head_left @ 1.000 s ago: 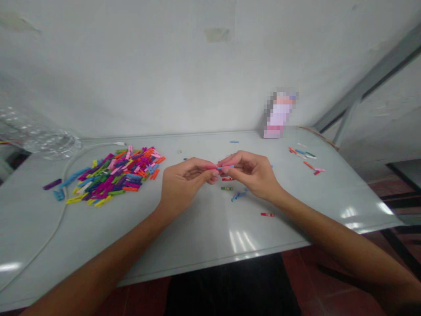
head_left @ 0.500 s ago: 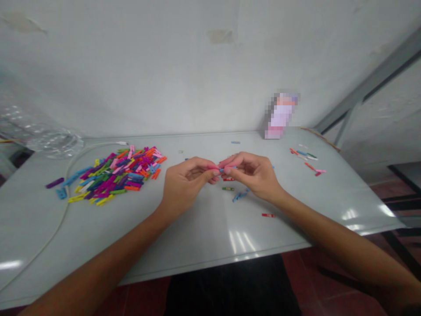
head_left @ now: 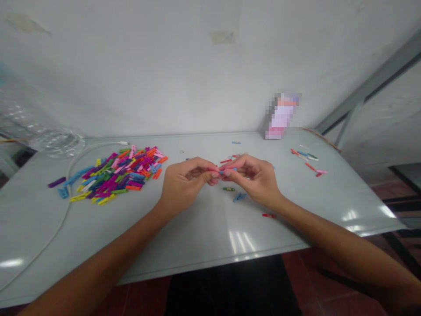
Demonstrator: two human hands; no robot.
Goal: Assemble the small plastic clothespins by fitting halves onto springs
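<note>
My left hand (head_left: 184, 182) and my right hand (head_left: 258, 180) meet above the middle of the table, both closed in a pinch. Between their fingertips is a small blue clothespin (head_left: 222, 172), mostly covered by the fingers, so I cannot tell whether it is whole. Just below the hands lie a green clothespin piece (head_left: 229, 189) and a blue clothespin (head_left: 240, 197). A red piece (head_left: 269, 216) rests nearer the front edge. Some red pieces (head_left: 226, 161) show behind the fingers.
A heap of colourful clothespins (head_left: 121, 175) covers the table's left side, beside a white cable (head_left: 67, 210). Several loose pieces (head_left: 304, 154) lie at the right. A pixelated pink-and-white item (head_left: 279, 118) leans on the wall. Clear plastic (head_left: 59, 142) sits at the back left.
Both hands stay together at nearly the same spot with small finger shifts. More of the red pieces behind them shows now, and the view has moved slightly.
</note>
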